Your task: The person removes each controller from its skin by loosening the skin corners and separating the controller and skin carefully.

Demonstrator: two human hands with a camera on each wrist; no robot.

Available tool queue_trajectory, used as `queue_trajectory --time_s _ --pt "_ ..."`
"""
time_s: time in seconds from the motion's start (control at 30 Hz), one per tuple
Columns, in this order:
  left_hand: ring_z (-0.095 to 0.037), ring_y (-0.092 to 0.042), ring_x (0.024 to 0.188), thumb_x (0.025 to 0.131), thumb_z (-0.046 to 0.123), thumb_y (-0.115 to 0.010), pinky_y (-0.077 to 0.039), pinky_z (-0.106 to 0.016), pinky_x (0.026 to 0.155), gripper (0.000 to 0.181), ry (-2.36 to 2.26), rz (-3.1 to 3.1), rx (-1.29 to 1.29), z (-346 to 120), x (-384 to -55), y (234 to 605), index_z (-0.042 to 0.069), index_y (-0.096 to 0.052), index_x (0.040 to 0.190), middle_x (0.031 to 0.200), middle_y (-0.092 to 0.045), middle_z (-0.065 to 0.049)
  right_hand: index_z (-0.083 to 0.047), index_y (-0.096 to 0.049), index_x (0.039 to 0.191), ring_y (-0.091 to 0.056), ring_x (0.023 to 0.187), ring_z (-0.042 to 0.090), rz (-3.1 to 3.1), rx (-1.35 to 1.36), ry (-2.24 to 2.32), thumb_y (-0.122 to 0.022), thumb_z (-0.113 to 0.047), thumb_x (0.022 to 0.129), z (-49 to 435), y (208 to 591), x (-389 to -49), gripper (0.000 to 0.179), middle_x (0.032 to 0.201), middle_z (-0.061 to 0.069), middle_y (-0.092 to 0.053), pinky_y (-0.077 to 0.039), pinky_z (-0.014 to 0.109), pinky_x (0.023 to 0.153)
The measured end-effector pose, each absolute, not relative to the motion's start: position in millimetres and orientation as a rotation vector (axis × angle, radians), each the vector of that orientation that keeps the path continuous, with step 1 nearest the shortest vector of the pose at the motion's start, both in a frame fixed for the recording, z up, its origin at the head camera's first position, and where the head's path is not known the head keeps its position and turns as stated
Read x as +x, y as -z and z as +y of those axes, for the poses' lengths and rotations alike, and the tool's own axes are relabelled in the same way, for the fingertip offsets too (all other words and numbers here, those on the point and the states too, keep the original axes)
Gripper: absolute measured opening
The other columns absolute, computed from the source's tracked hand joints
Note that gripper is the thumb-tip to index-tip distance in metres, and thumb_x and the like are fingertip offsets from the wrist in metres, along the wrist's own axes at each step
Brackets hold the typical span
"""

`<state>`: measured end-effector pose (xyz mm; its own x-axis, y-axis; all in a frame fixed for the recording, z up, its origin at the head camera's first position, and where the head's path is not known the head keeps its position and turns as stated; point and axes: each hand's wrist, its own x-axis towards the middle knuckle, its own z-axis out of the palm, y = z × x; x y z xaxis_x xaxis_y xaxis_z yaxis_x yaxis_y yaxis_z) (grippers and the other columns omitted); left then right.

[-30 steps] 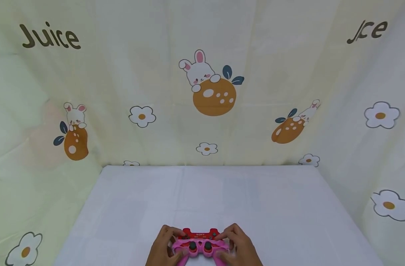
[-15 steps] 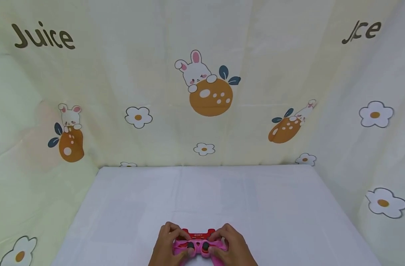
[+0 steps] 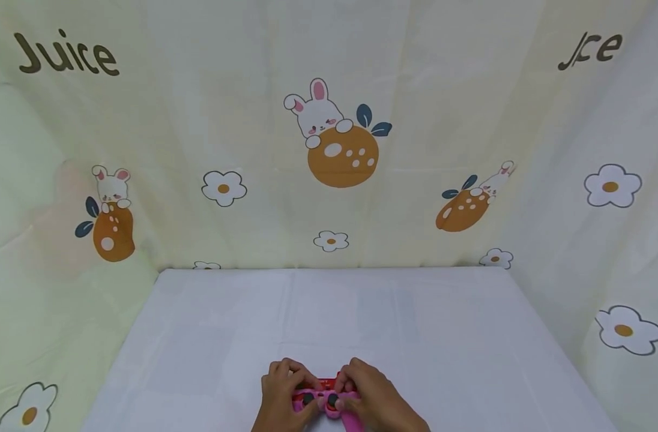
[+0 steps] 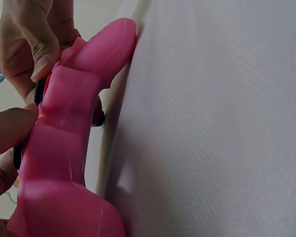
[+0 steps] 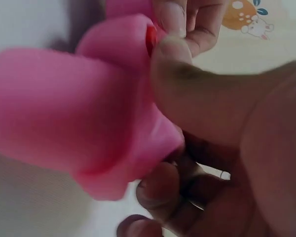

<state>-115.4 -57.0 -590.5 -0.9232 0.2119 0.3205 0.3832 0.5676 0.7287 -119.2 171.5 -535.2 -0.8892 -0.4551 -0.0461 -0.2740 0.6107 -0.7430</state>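
A red game controller (image 3: pixel 327 382) sits in a pink silicone cover (image 3: pixel 353 422) near the table's front edge. Its red upper strip shows between the hands, and two black thumbsticks (image 3: pixel 308 398) poke through the cover. My left hand (image 3: pixel 280 393) pinches the cover on the left side, thumb beside the left stick. On the other side my right hand (image 3: pixel 376 397) pinches it, thumb by the right stick and fingertips at the top edge. The left wrist view shows the smooth pink underside of the cover (image 4: pixel 64 143). A sliver of red appears by my right thumb (image 5: pixel 175 74) in the right wrist view.
A white cloth-covered table (image 3: pixel 329 312) lies under the controller. Pale curtains (image 3: pixel 253 108) printed with rabbits, oranges and flowers stand at the back and along both sides.
Both hands have drawn inward toward the controller's middle. Their fingers now hide more of the red upper edge, and the thumbs have come close to the sticks.
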Motion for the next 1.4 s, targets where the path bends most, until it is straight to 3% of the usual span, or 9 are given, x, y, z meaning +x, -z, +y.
queue_trajectory --time_s 0.2,0.33,0.5,0.87,1.1,1.4 --pt "-0.008 -0.040 0.103 0.084 0.048 -0.084 -0.026 -0.036 0.077 0.017 1.284 -2.634 -0.496 -57.1 -115.7 590.2 0.046 -0.068 0.089 0.103 -0.053 0.020 -0.019 -0.066 0.084 -0.046 0.068 0.001 2.465 -0.609 1.094 -0.084 -0.020 0.091 171.5 526.3 -137.7 0.019 0.079 -0.010 -0.055 -0.039 0.021 0.060" --pt "-0.009 -0.040 0.104 0.084 0.044 -0.084 -0.027 -0.037 0.078 0.018 1.299 -2.657 -0.509 -57.7 -115.3 588.5 0.045 -0.067 0.090 0.102 -0.053 0.019 -0.015 -0.066 0.085 -0.046 0.065 0.003 2.388 -0.587 1.127 -0.077 -0.014 0.096 171.1 526.0 -145.5 0.016 0.076 -0.007 -0.055 -0.038 0.021 0.058" --pt "-0.012 -0.043 0.104 0.082 0.040 -0.085 -0.027 -0.036 0.079 0.021 1.279 -2.656 -0.521 -57.8 -115.2 588.3 0.041 -0.065 0.092 0.101 -0.052 0.018 -0.014 -0.062 0.091 -0.045 0.069 0.006 2.438 -0.491 1.166 -0.069 -0.019 0.103 164.3 526.4 -135.4 0.014 0.081 -0.004 -0.053 -0.037 0.023 0.059" --pt "-0.010 -0.045 0.105 0.080 0.050 -0.086 -0.028 -0.036 0.081 0.039 1.251 -2.622 -0.486 -58.5 -114.4 592.9 0.035 -0.063 0.109 0.103 -0.055 0.019 -0.020 -0.061 0.094 -0.044 0.077 0.004 2.565 -0.466 1.275 -0.066 -0.031 0.102 153.9 536.5 -121.4 0.015 0.087 -0.006 -0.057 -0.041 0.023 0.067" --pt "-0.013 -0.045 0.106 0.078 0.052 -0.088 -0.026 -0.035 0.080 0.025 1.224 -2.608 -0.496 -58.9 -113.0 590.5 0.042 -0.067 0.087 0.104 -0.054 0.017 -0.023 -0.062 0.091 -0.046 0.080 0.002 2.505 -0.583 1.299 -0.067 -0.029 0.103 162.7 547.2 -124.2 0.014 0.088 -0.008 -0.056 -0.042 0.022 0.069" --pt "-0.011 -0.044 0.108 0.074 0.041 -0.088 -0.027 -0.039 0.083 0.020 1.329 -2.611 -0.506 -58.2 -113.7 593.6 0.042 -0.069 0.082 0.108 -0.056 0.018 -0.028 -0.066 0.094 -0.050 0.084 0.003 2.494 -0.624 1.364 -0.078 -0.034 0.095 170.8 554.6 -120.7 0.013 0.091 -0.012 -0.063 -0.046 0.023 0.074"
